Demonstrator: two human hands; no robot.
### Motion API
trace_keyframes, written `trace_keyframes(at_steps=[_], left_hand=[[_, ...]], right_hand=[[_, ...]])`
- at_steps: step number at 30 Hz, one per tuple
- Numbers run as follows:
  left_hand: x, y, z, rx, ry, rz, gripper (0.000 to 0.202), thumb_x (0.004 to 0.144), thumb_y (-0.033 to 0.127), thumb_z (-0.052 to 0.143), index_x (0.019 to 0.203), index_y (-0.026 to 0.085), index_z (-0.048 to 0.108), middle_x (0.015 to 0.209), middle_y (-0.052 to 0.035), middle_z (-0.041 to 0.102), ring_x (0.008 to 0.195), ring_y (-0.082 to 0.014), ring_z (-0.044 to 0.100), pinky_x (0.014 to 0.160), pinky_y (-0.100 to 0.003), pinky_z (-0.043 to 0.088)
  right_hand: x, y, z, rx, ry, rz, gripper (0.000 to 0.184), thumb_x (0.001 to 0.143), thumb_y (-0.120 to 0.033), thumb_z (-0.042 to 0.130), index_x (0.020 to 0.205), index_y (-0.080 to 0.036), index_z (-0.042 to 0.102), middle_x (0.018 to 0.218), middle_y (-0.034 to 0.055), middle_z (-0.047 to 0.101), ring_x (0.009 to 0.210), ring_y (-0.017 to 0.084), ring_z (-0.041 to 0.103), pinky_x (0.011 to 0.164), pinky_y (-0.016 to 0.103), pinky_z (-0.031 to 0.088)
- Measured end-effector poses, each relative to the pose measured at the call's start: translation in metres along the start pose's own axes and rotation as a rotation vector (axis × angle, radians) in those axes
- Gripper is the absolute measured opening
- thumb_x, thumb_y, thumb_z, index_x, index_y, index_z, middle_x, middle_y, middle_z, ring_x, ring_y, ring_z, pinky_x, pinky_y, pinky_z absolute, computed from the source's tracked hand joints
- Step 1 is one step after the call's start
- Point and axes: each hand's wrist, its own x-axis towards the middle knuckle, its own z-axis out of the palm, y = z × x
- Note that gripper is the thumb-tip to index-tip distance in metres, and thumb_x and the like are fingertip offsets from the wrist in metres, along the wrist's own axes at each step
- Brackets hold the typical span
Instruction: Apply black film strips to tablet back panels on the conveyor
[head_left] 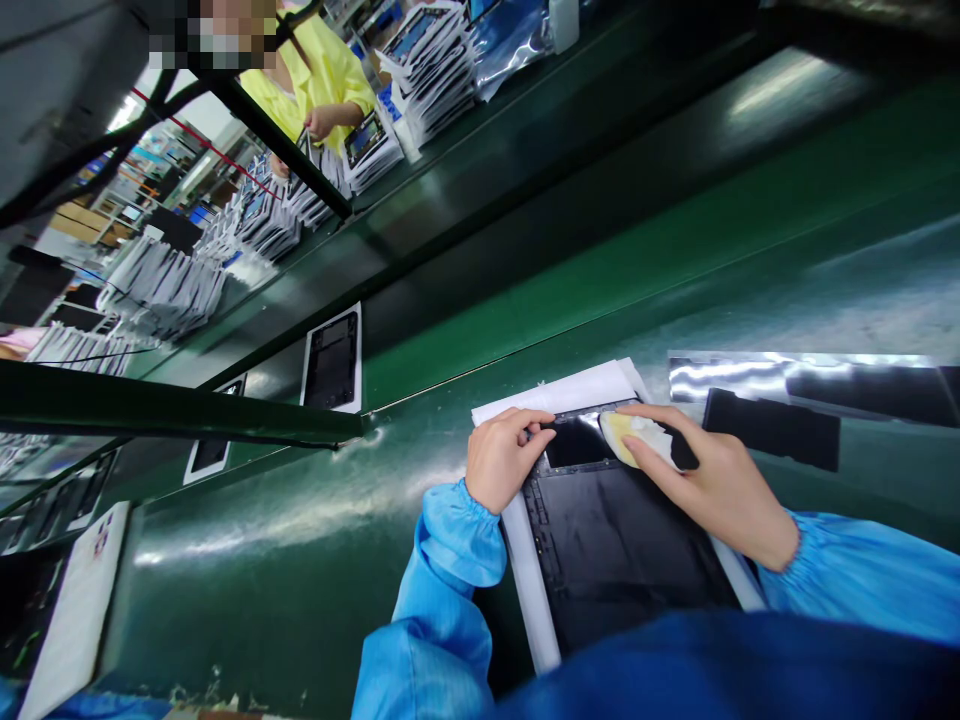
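A black tablet-like panel (pixel 615 540) lies in a white tray (pixel 529 590) on the green bench in front of me. My left hand (pixel 504 458) is curled closed at the panel's top left corner, pinching its edge or a film there. My right hand (pixel 712 480) presses a pale yellow and white cloth (pixel 637 436) onto the panel's top right part, fingers closed over it. Both arms wear light blue sleeves.
Silver foil bags (pixel 795 375) and a black sheet (pixel 772 428) lie to the right. Another trayed panel (pixel 332 360) sits on the conveyor beyond. A green frame bar (pixel 172 410) crosses at left. A person in yellow (pixel 322 80) works among stacked units at the far side.
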Motion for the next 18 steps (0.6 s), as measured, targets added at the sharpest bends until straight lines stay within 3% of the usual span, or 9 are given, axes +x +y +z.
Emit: trace_keyframes(at_steps=[9, 14, 16, 18], left_hand=[[-0.004, 0.005, 0.001, 0.124, -0.001, -0.002, 0.016, 0.088, 0.024, 0.068, 0.101, 0.030, 0.075, 0.086, 0.0058, 0.072, 0.070, -0.0096, 0.062, 0.068, -0.021, 0.048], [-0.009, 0.011, 0.000, 0.399, 0.028, 0.048, 0.018, 0.092, 0.032, 0.064, 0.108, 0.029, 0.070, 0.093, 0.0017, 0.072, 0.082, -0.0147, 0.065, 0.063, -0.023, 0.047], [-0.013, 0.007, 0.000, 0.528, 0.067, 0.117, 0.016, 0.095, 0.031, 0.060, 0.107, 0.027, 0.070, 0.098, -0.0009, 0.072, 0.087, -0.0162, 0.065, 0.063, -0.024, 0.048], [-0.018, 0.000, 0.000, 0.601, 0.070, 0.271, 0.019, 0.097, 0.026, 0.054, 0.110, 0.027, 0.069, 0.104, -0.0014, 0.073, 0.092, -0.0159, 0.065, 0.068, -0.024, 0.050]], right_hand=[[0.000, 0.000, -0.001, 0.006, -0.006, -0.006, 0.036, 0.089, -0.050, 0.049, 0.109, -0.024, 0.065, 0.045, -0.0103, 0.055, 0.022, 0.010, 0.028, 0.036, 0.028, 0.030], [0.001, 0.000, 0.000, 0.004, -0.014, 0.006, 0.036, 0.088, -0.051, 0.049, 0.109, -0.025, 0.064, 0.048, -0.0091, 0.058, 0.024, 0.011, 0.031, 0.038, 0.028, 0.033], [0.001, 0.001, 0.000, 0.003, -0.005, -0.006, 0.036, 0.089, -0.050, 0.049, 0.109, -0.024, 0.064, 0.048, -0.0094, 0.057, 0.023, 0.011, 0.030, 0.038, 0.028, 0.032], [0.001, 0.001, 0.001, 0.000, 0.007, -0.017, 0.036, 0.089, -0.050, 0.049, 0.108, -0.024, 0.064, 0.046, -0.0102, 0.054, 0.023, 0.011, 0.029, 0.037, 0.028, 0.031]])
